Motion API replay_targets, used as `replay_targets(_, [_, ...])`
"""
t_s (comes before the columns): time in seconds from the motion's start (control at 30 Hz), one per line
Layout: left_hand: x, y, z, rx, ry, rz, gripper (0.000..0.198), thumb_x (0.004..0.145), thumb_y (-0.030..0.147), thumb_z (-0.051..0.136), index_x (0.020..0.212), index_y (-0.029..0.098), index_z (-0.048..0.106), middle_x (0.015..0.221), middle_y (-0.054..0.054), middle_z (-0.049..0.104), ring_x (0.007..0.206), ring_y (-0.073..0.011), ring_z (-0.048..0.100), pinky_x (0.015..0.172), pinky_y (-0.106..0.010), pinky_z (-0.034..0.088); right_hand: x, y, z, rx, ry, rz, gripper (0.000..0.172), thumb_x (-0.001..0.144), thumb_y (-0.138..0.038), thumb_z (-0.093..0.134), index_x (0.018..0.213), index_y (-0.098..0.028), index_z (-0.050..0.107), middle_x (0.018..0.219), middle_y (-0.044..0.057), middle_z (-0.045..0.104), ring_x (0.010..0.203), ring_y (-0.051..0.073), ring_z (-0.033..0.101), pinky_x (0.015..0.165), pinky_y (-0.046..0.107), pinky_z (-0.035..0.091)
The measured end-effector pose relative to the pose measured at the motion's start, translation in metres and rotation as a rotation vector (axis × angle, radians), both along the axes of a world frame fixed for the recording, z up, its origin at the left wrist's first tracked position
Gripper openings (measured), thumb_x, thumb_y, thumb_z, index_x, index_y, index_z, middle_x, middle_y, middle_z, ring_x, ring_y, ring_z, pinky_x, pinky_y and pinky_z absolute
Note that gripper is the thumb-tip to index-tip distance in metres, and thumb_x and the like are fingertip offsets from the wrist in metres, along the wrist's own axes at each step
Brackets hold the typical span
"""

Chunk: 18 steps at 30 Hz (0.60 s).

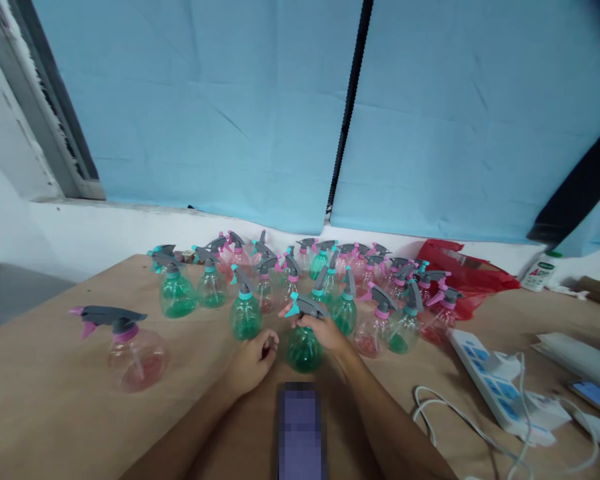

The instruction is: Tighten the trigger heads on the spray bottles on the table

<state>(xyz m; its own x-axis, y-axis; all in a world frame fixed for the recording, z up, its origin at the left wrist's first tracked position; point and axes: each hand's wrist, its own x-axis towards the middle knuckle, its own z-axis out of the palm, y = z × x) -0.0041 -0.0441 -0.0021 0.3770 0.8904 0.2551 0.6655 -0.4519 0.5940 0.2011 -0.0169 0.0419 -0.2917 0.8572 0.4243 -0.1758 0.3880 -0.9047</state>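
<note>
Two bare forearms run up from the near edge of the table (55, 413), a pixelated purple block between them.

Surroundings:
- White power strip (485, 380) with a plugged-in white cable (430, 413) at the right near edge; a phone (597, 397) lies beyond it at the right edge.
- Red plastic bag (460, 270) and a white tub (540, 270) with a green cap at the far right corner.
- Crowd of spray bottles (330, 273), green and pink, packed along the far edge. Its front row stands just behind the hands and closes off that side.
- One pink bottle (135, 357) stands alone, well apart, toward the left edge.

In hand:
- Green spray bottle (304, 350), upright, mid-table, just in front of the crowd. Round clear-green body, teal collar and nozzle tip, grey trigger head pointing left.
- Right hand (325, 331) sits on top, fingers wrapped down over the grey head.
- Left hand (253, 363) rests on the table just left of the bottle, fingers curled into a loose fist, nothing seen in it. Contact with the bottle can't be made out.
</note>
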Motion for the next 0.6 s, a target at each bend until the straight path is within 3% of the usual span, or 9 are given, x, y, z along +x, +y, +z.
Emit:
replay_targets(0.2, [0.000, -0.001, 0.002, -0.007, 0.006, 0.004, 0.013, 0.088, 0.020, 0.048, 0.093, 0.023, 0.060, 0.068, 0.004, 0.053, 0.062, -0.0155, 0.052, 0.060, -0.025, 0.032, -0.002, -0.004, 0.002, -0.029, 0.051, -0.041, 0.013, 0.066, -0.020, 0.056, 0.069, -0.022, 0.069, 0.065, 0.001, 0.066, 0.065, 0.018, 0.060, 0.069, 0.032, 0.048])
replay_targets(0.33, [0.001, -0.002, 0.003, -0.012, -0.007, -0.001, 0.014, 0.089, 0.020, 0.048, 0.095, 0.023, 0.059, 0.069, 0.004, 0.054, 0.063, -0.0157, 0.053, 0.061, -0.025, 0.034, -0.001, -0.004, 0.003, -0.011, 0.047, -0.046, 0.016, 0.070, -0.025, 0.061, 0.083, -0.025, 0.069, 0.071, 0.001, 0.068, 0.064, 0.019, 0.060, 0.071, 0.033, 0.049])
replay_targets(0.47, [0.000, -0.001, 0.002, 0.007, -0.052, 0.005, 0.024, 0.088, 0.019, 0.049, 0.111, 0.023, 0.055, 0.076, 0.003, 0.056, 0.066, -0.0160, 0.057, 0.065, -0.025, 0.039, 0.003, -0.005, 0.000, -0.019, 0.115, -0.049, 0.025, 0.076, -0.042, 0.067, 0.096, -0.026, 0.065, 0.071, 0.000, 0.066, 0.063, 0.019, 0.061, 0.068, 0.033, 0.048])
replay_targets(0.6, [-0.002, 0.001, -0.001, -0.010, 0.007, -0.003, 0.023, 0.084, 0.013, 0.050, 0.103, 0.023, 0.058, 0.075, 0.003, 0.060, 0.068, -0.0165, 0.059, 0.064, -0.025, 0.039, 0.006, -0.012, 0.014, -0.006, 0.210, -0.120, 0.031, 0.085, -0.055, 0.058, 0.090, -0.024, 0.061, 0.060, -0.001, 0.057, 0.056, 0.018, 0.056, 0.059, 0.030, 0.043])
